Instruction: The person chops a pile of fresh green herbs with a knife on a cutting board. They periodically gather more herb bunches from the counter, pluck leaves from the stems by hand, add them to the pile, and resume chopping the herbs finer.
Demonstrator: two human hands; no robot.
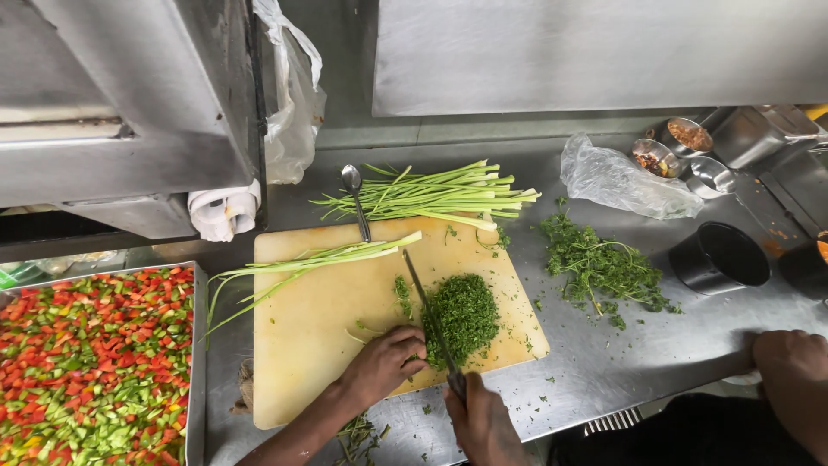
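Note:
My right hand point(483, 423) grips the handle of a long knife point(429, 311) at the near edge of a beige cutting board point(310, 336). The blade lies across the board, along the left side of a pile of finely chopped green herbs point(470, 315). My left hand point(384, 362) rests on the board with its fingers curled, touching the near-left edge of the pile. A few long green stalks point(319, 259) lie across the board's far left corner.
A bundle of green stalks point(440, 194) and a spoon point(352, 183) lie behind the board. A tray of diced red and green peppers point(95, 362) sits left. Right: loose herbs point(604, 267), plastic bag point(621, 181), black pot point(720, 255), small steel bowls point(690, 136), another person's hand point(793, 371).

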